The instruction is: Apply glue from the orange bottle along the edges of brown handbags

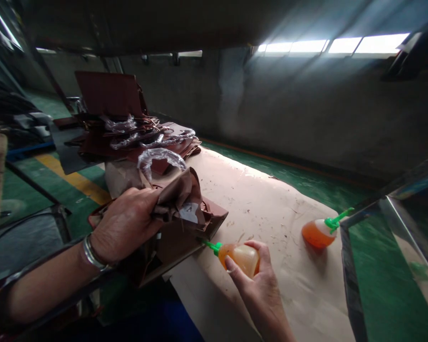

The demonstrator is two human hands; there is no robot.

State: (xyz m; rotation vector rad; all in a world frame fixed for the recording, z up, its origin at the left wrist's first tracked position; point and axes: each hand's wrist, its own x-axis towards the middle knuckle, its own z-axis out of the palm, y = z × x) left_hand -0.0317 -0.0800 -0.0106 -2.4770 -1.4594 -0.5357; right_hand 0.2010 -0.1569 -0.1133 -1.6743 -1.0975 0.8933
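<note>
A brown handbag (pixel 176 244) lies at the near left edge of the paper-covered table, its handle (pixel 160 154) wrapped in clear plastic. My left hand (pixel 131 223) is closed on the bag's bunched brown lining (pixel 178 190), where a white tag (pixel 189 212) shows. In my right hand (pixel 258 280) is a squeeze bottle (pixel 240 259) of orange liquid, held on its side. Its green nozzle points left and reaches the bag's edge; whether the tip touches is hard to tell. A second squeeze bottle (pixel 317 233) with a green nozzle stands at the right.
Several brown bags (pixel 128 137) with plastic-wrapped handles are piled at the table's far left. Brown paper (pixel 271 204) with small scraps covers the table. A metal frame (pixel 353 275) borders the right side. A stool-like seat (pixel 32 237) stands at left on the green floor.
</note>
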